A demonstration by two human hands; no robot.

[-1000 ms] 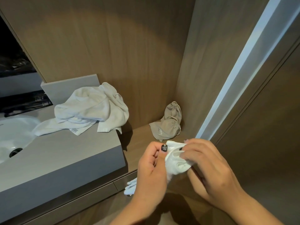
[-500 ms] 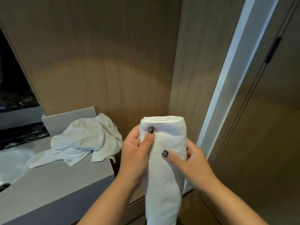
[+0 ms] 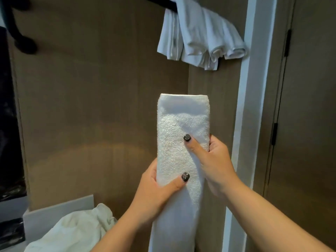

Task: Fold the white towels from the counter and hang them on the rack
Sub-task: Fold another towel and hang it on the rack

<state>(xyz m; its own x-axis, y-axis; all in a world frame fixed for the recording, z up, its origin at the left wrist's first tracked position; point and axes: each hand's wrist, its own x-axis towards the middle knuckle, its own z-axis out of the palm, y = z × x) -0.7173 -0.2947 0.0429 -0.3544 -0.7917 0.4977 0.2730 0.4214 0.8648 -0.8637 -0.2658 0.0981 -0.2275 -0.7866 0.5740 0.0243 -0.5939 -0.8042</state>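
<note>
Head view: the folded towel stands upright, long axis vertical, below and slightly left of the rack. The left hand and right hand, higher and nearer, both pinch it.

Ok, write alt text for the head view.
Two hands hold a folded white towel upright before a wood-panelled wall: the left hand grips lower, the right hand higher. White towels hang on a dark rack above; a crumpled towel lies lower left.
</note>
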